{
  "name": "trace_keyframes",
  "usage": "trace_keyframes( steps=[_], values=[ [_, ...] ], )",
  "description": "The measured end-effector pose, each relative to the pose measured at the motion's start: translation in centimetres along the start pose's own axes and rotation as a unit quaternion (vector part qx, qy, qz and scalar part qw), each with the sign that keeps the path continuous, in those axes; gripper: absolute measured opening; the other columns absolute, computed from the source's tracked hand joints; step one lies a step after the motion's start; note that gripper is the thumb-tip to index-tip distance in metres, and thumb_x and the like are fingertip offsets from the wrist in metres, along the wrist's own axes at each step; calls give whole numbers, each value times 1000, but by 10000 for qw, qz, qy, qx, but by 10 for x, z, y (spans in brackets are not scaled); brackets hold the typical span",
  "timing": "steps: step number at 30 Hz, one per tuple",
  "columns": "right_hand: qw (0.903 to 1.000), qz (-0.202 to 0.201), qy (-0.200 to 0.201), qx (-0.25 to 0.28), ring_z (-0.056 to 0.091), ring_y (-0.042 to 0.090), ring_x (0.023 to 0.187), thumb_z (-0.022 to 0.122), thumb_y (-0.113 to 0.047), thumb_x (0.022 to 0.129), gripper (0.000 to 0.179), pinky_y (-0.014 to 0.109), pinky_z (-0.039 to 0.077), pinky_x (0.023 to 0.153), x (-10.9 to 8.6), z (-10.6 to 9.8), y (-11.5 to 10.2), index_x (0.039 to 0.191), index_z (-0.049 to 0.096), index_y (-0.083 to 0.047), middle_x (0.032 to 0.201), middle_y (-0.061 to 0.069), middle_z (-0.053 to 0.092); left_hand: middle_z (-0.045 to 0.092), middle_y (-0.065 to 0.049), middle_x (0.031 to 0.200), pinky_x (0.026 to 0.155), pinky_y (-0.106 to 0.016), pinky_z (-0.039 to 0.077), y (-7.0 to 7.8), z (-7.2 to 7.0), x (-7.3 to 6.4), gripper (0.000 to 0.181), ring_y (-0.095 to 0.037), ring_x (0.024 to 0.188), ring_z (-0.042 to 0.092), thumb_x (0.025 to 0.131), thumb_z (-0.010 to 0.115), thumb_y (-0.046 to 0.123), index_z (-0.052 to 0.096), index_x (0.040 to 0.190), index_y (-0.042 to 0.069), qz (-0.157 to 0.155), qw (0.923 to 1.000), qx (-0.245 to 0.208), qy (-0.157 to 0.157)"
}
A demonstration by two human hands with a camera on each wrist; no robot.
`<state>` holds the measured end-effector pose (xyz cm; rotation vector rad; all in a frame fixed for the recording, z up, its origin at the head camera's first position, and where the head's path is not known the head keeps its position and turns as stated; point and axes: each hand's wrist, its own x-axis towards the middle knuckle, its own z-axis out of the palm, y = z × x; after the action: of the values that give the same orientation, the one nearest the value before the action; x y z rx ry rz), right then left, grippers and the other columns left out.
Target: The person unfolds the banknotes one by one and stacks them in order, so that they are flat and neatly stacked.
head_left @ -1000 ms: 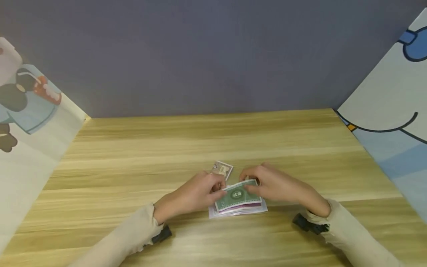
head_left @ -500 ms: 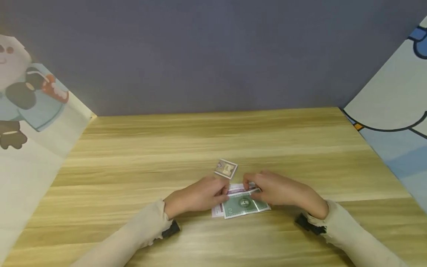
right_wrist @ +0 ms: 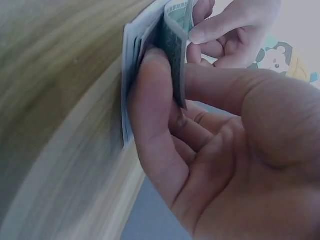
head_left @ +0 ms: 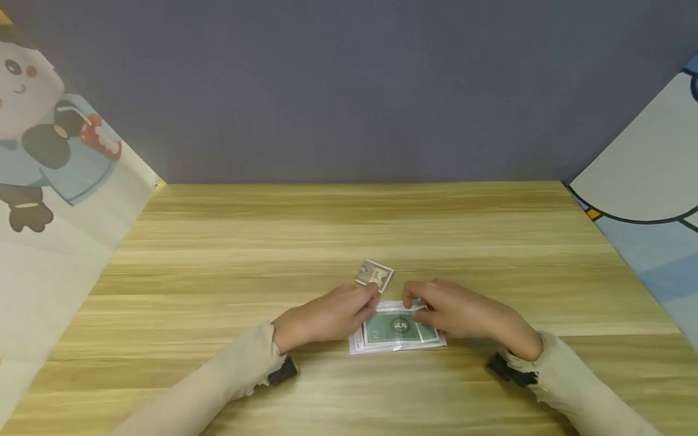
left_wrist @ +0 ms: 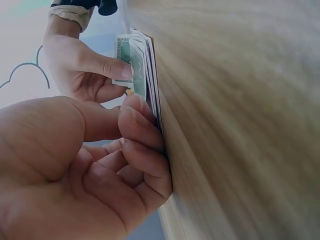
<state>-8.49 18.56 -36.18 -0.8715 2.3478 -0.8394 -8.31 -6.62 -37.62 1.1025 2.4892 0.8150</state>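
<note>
A green banknote (head_left: 389,333) with a 2 in its corner lies over a stack of pale and white-edged notes or sleeves (head_left: 357,346), between both hands. My left hand (head_left: 340,312) pinches the note's left end between thumb and fingers, its other fingers curled beside the stack. The right hand (head_left: 458,310) pinches the opposite end; in the right wrist view the forefinger is under the green banknote (right_wrist: 175,55) and the thumb on its other face, so this end stands lifted off the stack. A small brown, white-bordered paper (head_left: 376,274) lies just beyond the left hand.
The wood-grain table (head_left: 218,260) runs back to a dark grey wall panel (head_left: 349,91). Side panels with cartoon pictures stand at left (head_left: 54,151) and right (head_left: 643,157). Dark wrist-worn devices show under both cuffs.
The green note, tilted up a second ago, went down flatter and slid right, then settled squarely over the stack. Both hands stay at its ends; the head view has shifted slightly.
</note>
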Motion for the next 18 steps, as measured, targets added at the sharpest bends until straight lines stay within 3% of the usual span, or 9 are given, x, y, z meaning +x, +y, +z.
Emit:
trace_keyframes(
  steps=[3, 8, 12, 15, 18],
  values=[
    [10000, 37, 28, 28, 52, 6, 39, 63, -4, 96, 14, 25, 47, 38, 0, 1, -1, 106, 57, -10, 57, -5, 56, 52, 5, 76, 55, -16, 45, 0, 0, 0, 6, -3, 63, 48, 99, 58, 5, 54, 96, 9, -78, 10000, 17, 19],
    [9983, 253, 257, -461, 50, 6, 48, 67, -14, 95, 16, 24, 45, 46, 0, 2, -1, 106, 56, -17, 64, -6, 54, 55, 4, 82, 60, -17, 48, 0, -1, -1, 10, -5, 69, 52, 95, 62, 3, 56, 101, 9, -171, 9998, -41, -15],
    [9927, 434, 544, -982, 62, 17, 81, 70, -22, 94, 28, 35, 53, 68, -1, 4, -2, 118, 55, -19, 97, 0, 68, 56, 5, 80, 60, -17, 48, 0, -1, 0, 11, -5, 68, 51, 95, 61, 1, 58, 97, 11, -170, 9997, -135, -120],
    [9872, 502, 785, -1291, 61, 30, 111, 71, -23, 93, 45, 49, 53, 87, -1, 6, -5, 133, 50, -16, 127, 7, 63, 55, 6, 77, 58, -17, 46, 1, -2, 0, 11, -4, 66, 49, 95, 61, 1, 59, 92, 11, -190, 9995, -163, -176],
    [9809, 572, 950, -1599, 63, 29, 102, 74, -22, 91, 55, 45, 56, 80, 0, 8, -9, 138, 48, -12, 129, 12, 59, 55, 6, 76, 57, -16, 46, 0, -1, 0, 11, -3, 64, 48, 96, 61, 2, 59, 90, 10, -182, 9996, -118, -186]
  ],
)
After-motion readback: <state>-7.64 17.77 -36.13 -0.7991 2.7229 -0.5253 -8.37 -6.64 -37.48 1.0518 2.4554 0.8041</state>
